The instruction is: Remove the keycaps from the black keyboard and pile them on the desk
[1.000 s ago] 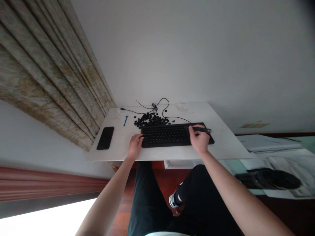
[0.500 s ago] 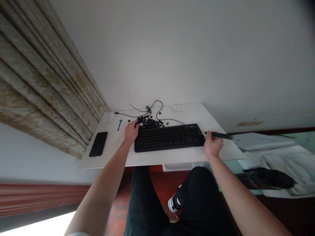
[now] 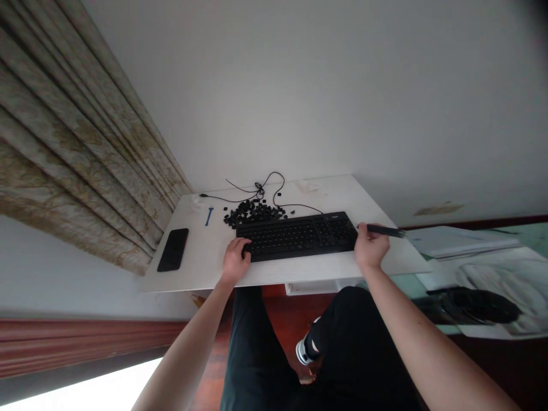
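White table (image 3: 295, 274), black keyboard (image 3: 299, 235), loose keycaps (image 3: 252, 212), right hand (image 3: 370, 248) gripping tool (image 3: 385, 230)

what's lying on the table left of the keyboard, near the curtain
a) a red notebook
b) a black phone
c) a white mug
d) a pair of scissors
b: a flat black phone lies on the white table, left of the keyboard and close to the curtain.

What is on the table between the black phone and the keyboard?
Only bare white table lies between the phone and the keyboard, in the head view.
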A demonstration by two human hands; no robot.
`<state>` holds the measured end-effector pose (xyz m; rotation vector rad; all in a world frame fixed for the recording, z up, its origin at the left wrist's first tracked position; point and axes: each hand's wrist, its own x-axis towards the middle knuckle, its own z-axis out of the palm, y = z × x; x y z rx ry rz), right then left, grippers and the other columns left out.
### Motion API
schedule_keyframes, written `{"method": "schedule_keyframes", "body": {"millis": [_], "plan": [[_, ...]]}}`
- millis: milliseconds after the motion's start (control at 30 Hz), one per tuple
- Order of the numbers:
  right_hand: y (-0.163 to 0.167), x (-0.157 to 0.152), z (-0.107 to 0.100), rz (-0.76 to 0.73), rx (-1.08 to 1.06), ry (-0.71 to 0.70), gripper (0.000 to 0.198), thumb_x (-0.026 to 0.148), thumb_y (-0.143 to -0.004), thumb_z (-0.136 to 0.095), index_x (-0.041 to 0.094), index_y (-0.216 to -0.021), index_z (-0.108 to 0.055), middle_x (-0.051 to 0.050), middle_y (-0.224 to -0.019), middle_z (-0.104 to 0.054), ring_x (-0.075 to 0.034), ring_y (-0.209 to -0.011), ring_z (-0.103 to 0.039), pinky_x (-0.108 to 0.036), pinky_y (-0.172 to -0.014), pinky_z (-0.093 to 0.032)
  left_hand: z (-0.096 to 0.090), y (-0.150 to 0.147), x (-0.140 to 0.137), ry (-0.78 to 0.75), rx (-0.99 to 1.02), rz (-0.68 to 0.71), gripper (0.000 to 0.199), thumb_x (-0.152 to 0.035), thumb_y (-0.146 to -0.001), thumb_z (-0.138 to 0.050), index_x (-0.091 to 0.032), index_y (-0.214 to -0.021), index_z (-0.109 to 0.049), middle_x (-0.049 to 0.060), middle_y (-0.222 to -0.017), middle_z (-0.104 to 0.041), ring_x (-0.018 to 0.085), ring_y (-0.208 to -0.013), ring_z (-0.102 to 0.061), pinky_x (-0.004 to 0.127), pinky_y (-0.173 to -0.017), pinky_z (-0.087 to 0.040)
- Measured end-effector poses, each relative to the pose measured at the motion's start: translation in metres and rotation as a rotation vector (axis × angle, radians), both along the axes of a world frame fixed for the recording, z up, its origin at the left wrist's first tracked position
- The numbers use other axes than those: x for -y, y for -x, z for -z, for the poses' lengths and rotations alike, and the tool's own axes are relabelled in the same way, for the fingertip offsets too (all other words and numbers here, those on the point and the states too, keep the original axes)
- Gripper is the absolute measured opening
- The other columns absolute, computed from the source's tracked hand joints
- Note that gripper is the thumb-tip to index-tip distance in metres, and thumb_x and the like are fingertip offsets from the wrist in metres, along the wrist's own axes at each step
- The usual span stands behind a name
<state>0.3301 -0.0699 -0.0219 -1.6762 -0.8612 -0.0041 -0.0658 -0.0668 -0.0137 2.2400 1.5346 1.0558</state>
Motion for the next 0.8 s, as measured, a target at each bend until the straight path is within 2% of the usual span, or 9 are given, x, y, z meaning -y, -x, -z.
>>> {"method": "schedule_keyframes", "body": {"millis": [67,167,300,400,533,667,800], "plan": [[0.018,0.001,-0.011,-0.019,0.075,-0.006,0.038,0.054,-0.089,-0.058,0.016,-0.089,-0.061,-0.015,-0.086,-0.071,-0.025,-0.078,-0.068,-0.039,-0.08,-0.053,-0.002,-0.002,0.003,0.002,-0.034,0.01,0.04,-0.004,-0.075,-0.054,-0.022,-0.109,-0.065,0.008,-0.113,-0.066,0.026,-0.111,-0.062,0.047,-0.103,-0.051],[0.066,0.001,-0.027,-0.208,0.096,0.023,0.035,0.054,-0.091,-0.057,0.019,-0.089,-0.061,-0.014,-0.095,-0.073,-0.021,-0.075,-0.068,-0.033,-0.075,-0.053,-0.006,-0.004,0.005,-0.001,-0.053,0.028,0.044,-0.004,-0.072,-0.055,-0.021,-0.111,-0.064,0.009,-0.113,-0.067,0.028,-0.112,-0.061,0.048,-0.104,-0.05],[0.147,0.002,-0.041,-0.713,-0.05,0.2,0.036,0.055,-0.091,-0.06,0.02,-0.096,-0.063,-0.006,-0.078,-0.074,-0.021,-0.067,-0.071,-0.03,-0.067,-0.055,-0.01,-0.004,0.01,0.008,-0.02,0.043,0.054,-0.004,-0.072,-0.055,-0.019,-0.124,-0.058,0.011,-0.117,-0.066,0.028,-0.114,-0.061,0.046,-0.102,-0.051],[0.192,0.0,-0.048,-0.899,-0.066,0.277,0.03,0.05,-0.092,-0.063,0.02,-0.094,-0.066,-0.005,-0.074,-0.074,-0.022,-0.066,-0.072,-0.03,-0.064,-0.055,-0.012,-0.005,0.012,0.006,-0.044,0.059,0.057,-0.008,-0.074,-0.058,-0.019,-0.13,-0.055,0.012,-0.118,-0.066,0.029,-0.115,-0.06,0.048,-0.103,-0.048],[0.218,-0.005,-0.055,-0.963,-0.032,0.383,0.022,0.041,-0.092,-0.065,0.019,-0.088,-0.066,-0.005,-0.072,-0.074,-0.021,-0.065,-0.072,-0.027,-0.061,-0.052,-0.013,-0.005,0.011,-0.007,-0.074,0.083,0.045,-0.017,-0.081,-0.063,-0.02,-0.125,-0.059,0.011,-0.116,-0.067,0.03,-0.112,-0.061,0.047,-0.1,-0.048],[0.224,-0.006,-0.064,-0.923,0.078,0.469,0.018,0.034,-0.091,-0.067,0.019,-0.082,-0.065,-0.005,-0.071,-0.074,-0.021,-0.07,-0.073,-0.025,-0.062,-0.048,-0.012,-0.004,0.008,0.004,-0.089,0.079,0.024,-0.017,-0.084,-0.059,-0.02,-0.107,-0.065,0.009,-0.103,-0.07,0.028,-0.103,-0.063,0.044,-0.093,-0.049],[0.229,-0.004,-0.071,-0.876,0.217,0.497,0.019,0.034,-0.09,-0.068,0.02,-0.078,-0.063,-0.005,-0.072,-0.073,-0.022,-0.071,-0.072,-0.026,-0.063,-0.047,-0.009,-0.003,0.007,0.012,-0.066,0.043,0.016,-0.012,-0.082,-0.058,-0.02,-0.095,-0.063,0.008,-0.096,-0.07,0.026,-0.097,-0.064,0.042,-0.09,-0.048]]}}
